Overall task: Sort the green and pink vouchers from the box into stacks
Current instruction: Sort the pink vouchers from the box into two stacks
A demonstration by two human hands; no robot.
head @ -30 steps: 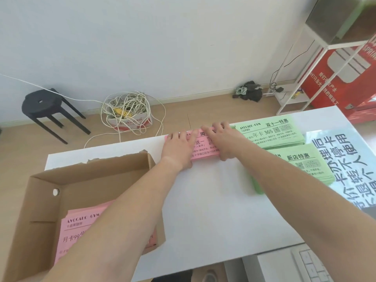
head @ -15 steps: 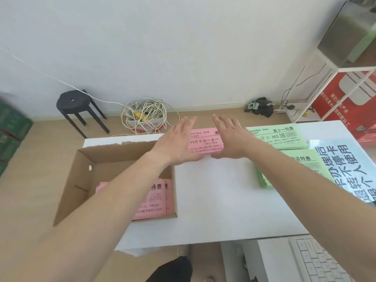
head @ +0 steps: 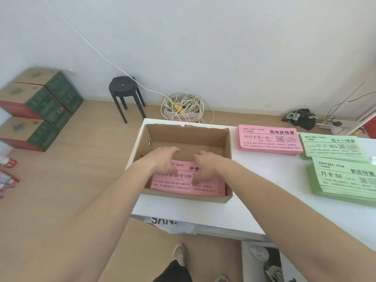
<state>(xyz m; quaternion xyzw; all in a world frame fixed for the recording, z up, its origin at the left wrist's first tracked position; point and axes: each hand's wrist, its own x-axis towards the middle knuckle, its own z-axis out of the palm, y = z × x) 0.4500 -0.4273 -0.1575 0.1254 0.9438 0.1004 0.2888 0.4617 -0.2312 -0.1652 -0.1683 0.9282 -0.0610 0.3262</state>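
Cardboard box (head: 203, 137) sits open on the left part of the white table (head: 254, 202), and the pink vouchers (head: 179, 185) left in it lie flat against its near wall. Both hands are inside the box, over that pile. Left hand (head: 162, 159) is above the pile's far left part, fingers loosely curled and pointing down toward the far edge of the sheets. Right hand (head: 205, 166) is just beside it, over the middle of the pile, fingers spread and bent downward, with the tips at or very near the top sheet. Whether either hand actually grips a voucher cannot be told; neither is closed tight

Right of the box, on the table, a pink stack (head: 268, 141) lies near the far edge. Just beside it to the right is a green stack (head: 333, 147), and a second, thicker green stack (head: 343, 181) lies nearer, overlapping the first one's near edge

On the floor beyond the table stand a black stool (head: 124, 88) and a tangle of pale cable (head: 186, 106); green and brown cartons (head: 36, 106) are piled at the far left
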